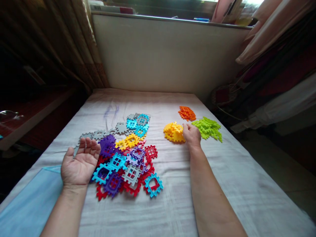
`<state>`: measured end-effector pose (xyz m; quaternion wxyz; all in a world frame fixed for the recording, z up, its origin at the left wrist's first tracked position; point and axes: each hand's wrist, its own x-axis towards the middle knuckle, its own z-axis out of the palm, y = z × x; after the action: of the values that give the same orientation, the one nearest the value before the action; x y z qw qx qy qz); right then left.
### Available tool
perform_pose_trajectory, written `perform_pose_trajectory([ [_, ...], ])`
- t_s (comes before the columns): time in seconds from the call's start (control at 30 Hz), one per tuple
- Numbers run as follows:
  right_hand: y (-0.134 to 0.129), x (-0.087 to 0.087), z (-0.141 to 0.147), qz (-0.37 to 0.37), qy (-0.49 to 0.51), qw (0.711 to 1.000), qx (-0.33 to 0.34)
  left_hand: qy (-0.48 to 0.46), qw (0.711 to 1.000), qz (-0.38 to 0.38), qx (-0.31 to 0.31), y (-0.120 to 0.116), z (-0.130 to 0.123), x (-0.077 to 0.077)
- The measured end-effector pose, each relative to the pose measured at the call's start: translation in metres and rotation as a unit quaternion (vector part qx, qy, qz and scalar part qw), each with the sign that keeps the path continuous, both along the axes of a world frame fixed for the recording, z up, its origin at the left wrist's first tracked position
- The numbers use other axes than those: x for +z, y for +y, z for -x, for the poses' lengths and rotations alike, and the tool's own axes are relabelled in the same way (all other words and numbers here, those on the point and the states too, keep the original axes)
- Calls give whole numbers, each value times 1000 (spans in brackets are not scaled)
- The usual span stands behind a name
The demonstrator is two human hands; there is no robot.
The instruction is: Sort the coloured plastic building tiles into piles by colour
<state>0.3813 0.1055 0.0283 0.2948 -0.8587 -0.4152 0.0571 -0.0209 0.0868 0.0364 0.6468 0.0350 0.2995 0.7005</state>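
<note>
My left hand lies palm up with its fingers loosely spread and nothing in it, at the left side of a mixed heap of interlocking plastic building tiles. In that heap are a purple tile, a blue tile, a grey tile and a red tile. My right hand is closed at the right edge of a pile of yellow tiles. Its fingertips face away from me, so whatever they grip is hidden. Right beside it spreads a pile of lime green tiles.
Farther back sits a pile of orange tiles. Grey tiles trail along the heap's far left side. Everything rests on a pale sheet; a light blue cloth covers the left front. Curtains, a wall and hanging clothes surround the surface.
</note>
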Motion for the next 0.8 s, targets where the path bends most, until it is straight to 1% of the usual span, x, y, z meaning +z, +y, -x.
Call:
perform_pose_trajectory([
  [0.1,2,-1,1,-29,-10,999,22,6,1000,0,5,1,0,-2],
  [0.17,3,0,5,-66,-22,997,37,9,1000,-2,7,1,0,-2],
  [0.23,3,2,14,-110,-38,992,57,8,1000,-1,8,2,0,-2],
  [0.3,3,7,28,-132,-48,985,98,4,1000,10,15,2,-2,0],
  [0.33,2,9,37,-129,-48,982,130,2,1000,17,20,2,-3,1],
  [0.4,0,13,59,-96,-45,973,206,-3,999,28,29,2,-4,3],
  [0.5,-5,14,91,-10,-59,953,296,-8,999,34,32,1,-5,6],
  [0.57,-8,12,105,44,-78,940,328,-10,999,34,32,1,-5,6],
  [0.63,-10,8,113,78,-97,928,351,-10,999,31,26,0,-5,6],
  [0.7,-10,3,115,89,-111,920,366,-6,999,27,20,-1,-5,6],
  [0.8,-8,-5,116,79,-116,917,374,4,1000,22,14,-2,-5,6],
])
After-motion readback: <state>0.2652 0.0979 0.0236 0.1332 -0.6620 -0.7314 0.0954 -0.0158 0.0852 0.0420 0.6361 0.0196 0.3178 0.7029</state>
